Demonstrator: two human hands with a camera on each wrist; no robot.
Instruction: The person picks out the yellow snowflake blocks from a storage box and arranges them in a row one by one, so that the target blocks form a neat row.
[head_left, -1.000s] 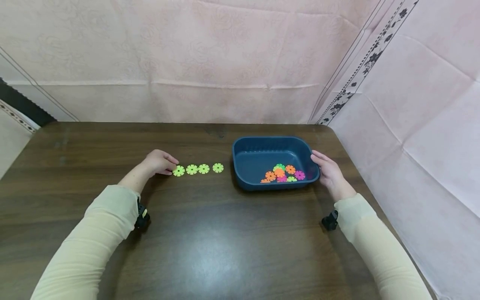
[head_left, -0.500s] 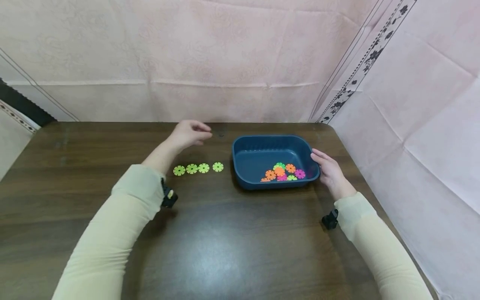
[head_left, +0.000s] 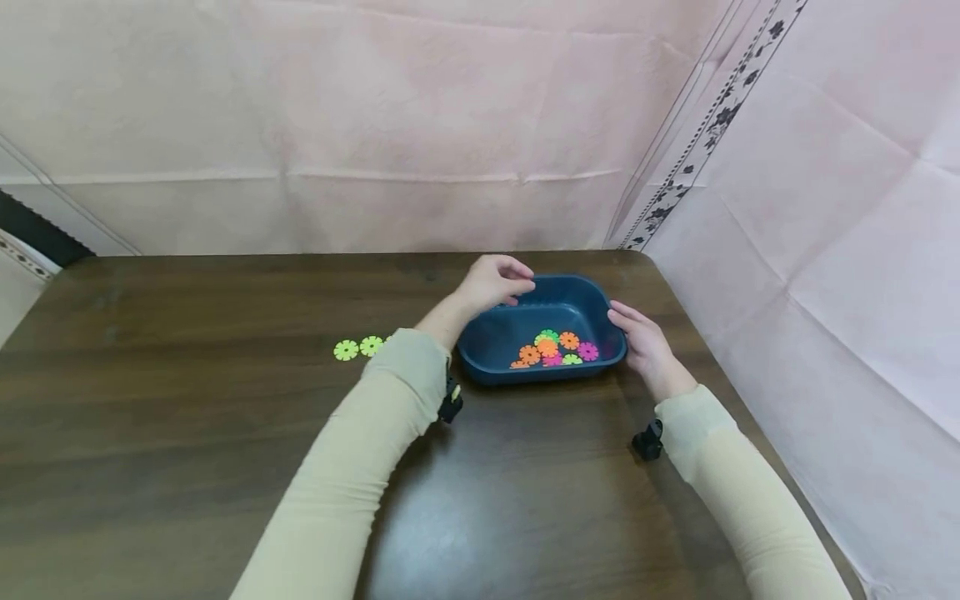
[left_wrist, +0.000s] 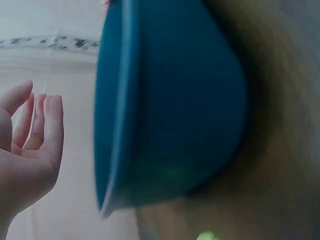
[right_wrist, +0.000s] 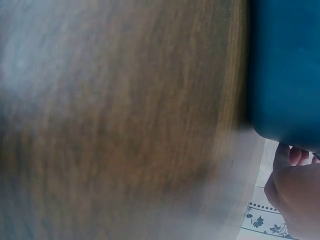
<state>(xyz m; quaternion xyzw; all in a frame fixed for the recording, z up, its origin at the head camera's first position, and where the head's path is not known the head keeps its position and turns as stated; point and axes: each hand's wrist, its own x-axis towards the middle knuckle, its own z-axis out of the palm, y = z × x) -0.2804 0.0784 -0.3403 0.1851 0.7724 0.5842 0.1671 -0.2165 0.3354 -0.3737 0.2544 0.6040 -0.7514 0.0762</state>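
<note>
A dark blue plastic bin [head_left: 491,377] stands on the table. Flower-shaped plastic discs lie inside it, among them an orange disc [head_left: 529,355], a magenta disc [head_left: 588,352] and a yellow-green disc [head_left: 572,360]. My left hand [head_left: 487,285] hovers over the bin's far left rim, fingers loosely bent; in the left wrist view nothing is between them. At the bin's right end, my right hand [head_left: 647,346] grips the rim, thumb and fingers on either side of the wall. Left of the bin is a row of yellow-green discs [head_left: 346,350], partly hidden behind my left sleeve.
The brown wooden table [head_left: 187,433] ends at a pale patterned cloth [head_left: 412,125] along the back. Another cloth wall [head_left: 847,250] runs close beside my right arm. Dark cameras sit on both wrists.
My left hand has left the end of the disc row and moved right and away to above the bin. My right hand keeps its hold on the rim. The head view has shifted slightly.
</note>
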